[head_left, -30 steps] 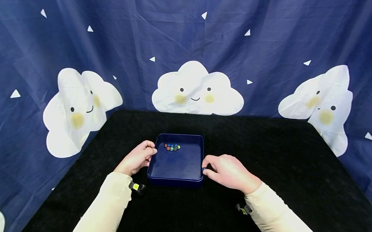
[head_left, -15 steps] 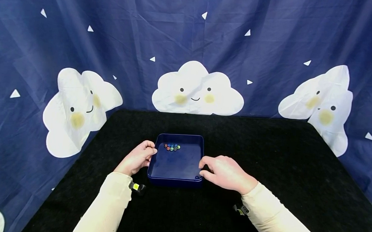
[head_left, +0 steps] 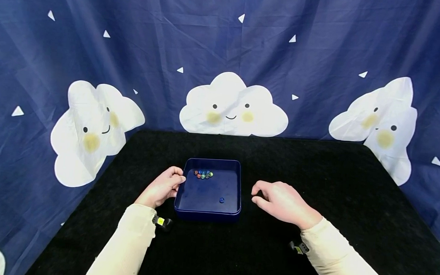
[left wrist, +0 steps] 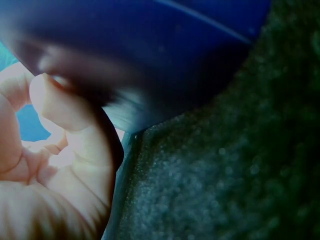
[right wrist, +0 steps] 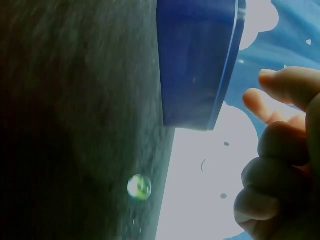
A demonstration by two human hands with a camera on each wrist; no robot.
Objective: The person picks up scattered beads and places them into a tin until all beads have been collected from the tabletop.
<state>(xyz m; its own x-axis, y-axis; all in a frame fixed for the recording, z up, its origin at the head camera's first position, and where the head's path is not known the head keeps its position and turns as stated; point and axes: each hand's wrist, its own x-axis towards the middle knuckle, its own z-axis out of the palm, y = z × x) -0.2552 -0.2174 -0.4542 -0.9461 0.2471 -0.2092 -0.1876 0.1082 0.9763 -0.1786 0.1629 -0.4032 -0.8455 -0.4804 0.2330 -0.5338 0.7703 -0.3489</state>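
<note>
My left hand (head_left: pixel 162 187) grips the left side of a shallow dark blue box (head_left: pixel 206 216), thumb on the rim. Its thumb (left wrist: pixel 65 107) lies against the blue wall in the left wrist view. Several coloured marbles (head_left: pixel 203 174) sit clustered at the back left of the box floor, and a single blue marble (head_left: pixel 222 200) is apart from them toward the front right. To the right of the box, my right hand (head_left: pixel 285 203) holds nothing; thumb and index finger are parted, the other fingers curled. A green and white glass marble (right wrist: pixel 139 187) rests on the cloth in the right wrist view.
Black cloth (head_left: pixel 315 167) covers the table around the box. Behind the table hangs a blue curtain (head_left: pixel 166 31) with white clouds. In the head view, the green and white marble is hidden.
The right hand has let go of the blue marble over the box's right rim and drawn back to the right. The marble has rolled left across the box floor. The left hand has stayed put.
</note>
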